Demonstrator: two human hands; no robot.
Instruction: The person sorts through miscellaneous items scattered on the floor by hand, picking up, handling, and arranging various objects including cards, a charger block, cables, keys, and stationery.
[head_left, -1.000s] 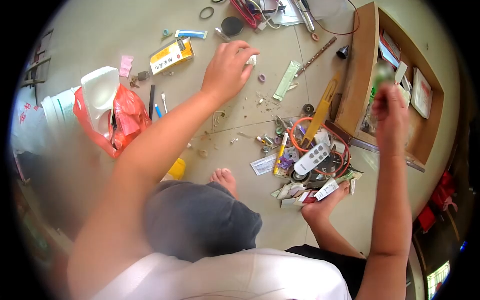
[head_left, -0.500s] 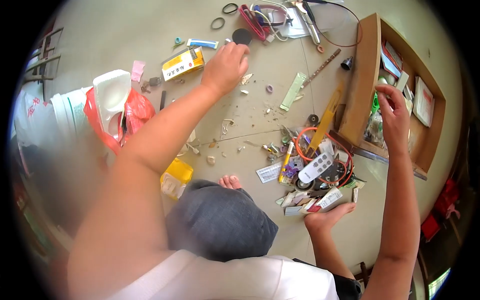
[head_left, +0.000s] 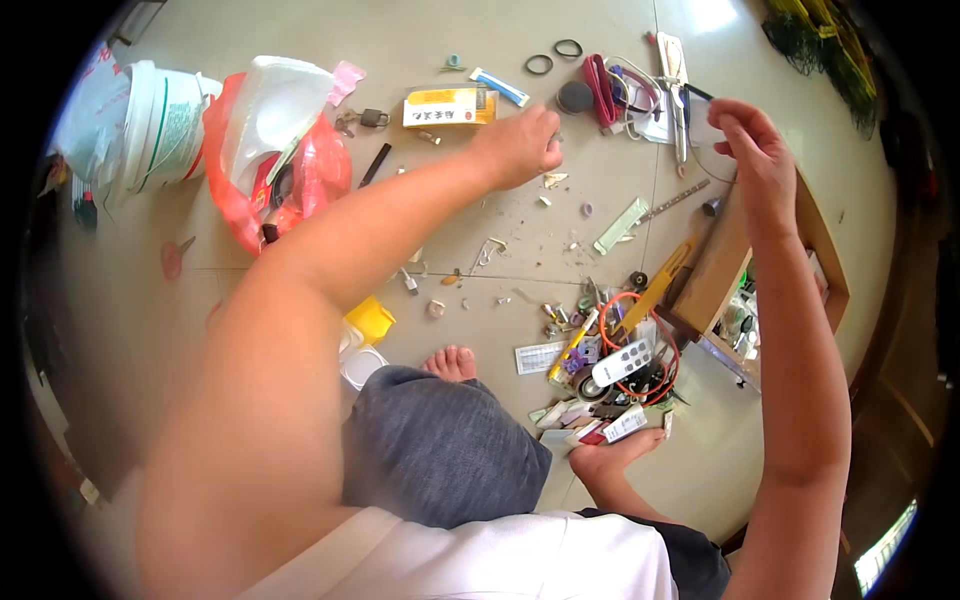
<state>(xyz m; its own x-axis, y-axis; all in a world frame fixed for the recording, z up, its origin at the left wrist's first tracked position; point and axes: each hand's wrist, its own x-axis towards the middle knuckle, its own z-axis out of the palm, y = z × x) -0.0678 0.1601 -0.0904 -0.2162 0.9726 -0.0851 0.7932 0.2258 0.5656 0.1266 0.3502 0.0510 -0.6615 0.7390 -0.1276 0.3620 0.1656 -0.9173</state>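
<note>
My left hand (head_left: pixel 520 148) is closed, its fingers curled round something small I cannot make out, over the floor beside the yellow and white box (head_left: pixel 447 107). Below it lie scraps of debris and a purple ring (head_left: pixel 587 210). My right hand (head_left: pixel 750 140) is raised near the far end of the wooden drawer (head_left: pixel 722 262), thumb and fingers bent towards each other; whether anything is between them is unclear. A silver metal tool (head_left: pixel 679 100) lies left of this hand, with a red strap (head_left: pixel 598 90) and a white cable nearby.
A red bag (head_left: pixel 232 190) with a white foam tray stands left, beside a white bucket (head_left: pixel 170 125). A pile with a white remote (head_left: pixel 622 363), an orange loop and cards lies near my right foot. A yellow packet (head_left: pixel 370 318) lies by my knee.
My right hand has moved from over the drawer's contents to beyond its far end. My left hand has closed more tightly. The view has shifted, showing green netting at the top right.
</note>
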